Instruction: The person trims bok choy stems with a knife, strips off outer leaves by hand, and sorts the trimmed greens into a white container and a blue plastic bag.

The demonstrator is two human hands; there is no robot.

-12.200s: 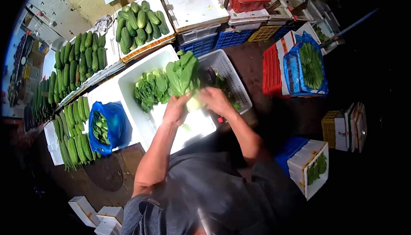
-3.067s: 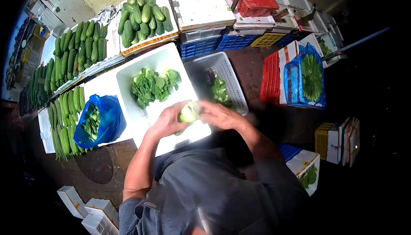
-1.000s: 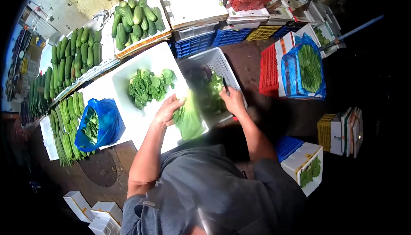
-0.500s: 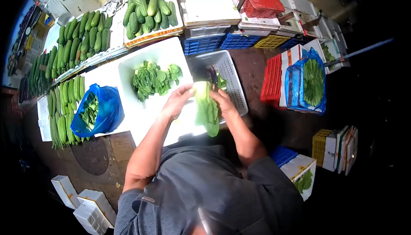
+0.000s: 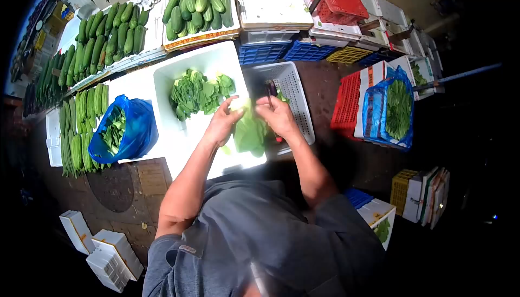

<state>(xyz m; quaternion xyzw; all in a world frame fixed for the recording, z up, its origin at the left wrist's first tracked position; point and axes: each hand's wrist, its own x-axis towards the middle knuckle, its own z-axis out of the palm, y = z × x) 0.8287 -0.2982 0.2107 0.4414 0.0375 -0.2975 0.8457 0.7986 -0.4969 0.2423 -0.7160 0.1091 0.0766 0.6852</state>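
A leafy green vegetable hangs leaves down in my left hand, whose fingers grip its pale base. My right hand is close beside the base, fingers closed on a thin dark tool, perhaps a knife, that is hard to make out. Under my left hand stands a white foam box with a pile of leafy greens at its far end. A grey perforated basket, holding some greens and something dark purple, sits to the right, partly hidden by my right hand.
Left of the box is a blue bag of greens beside ridged gourds. Cucumbers and zucchini lie on the far trays. At right stand a red crate and a blue-lined box of greens.
The view has shifted. My right hand left the grey basket's greens and came back beside the vegetable, which my left hand still holds leaves down.
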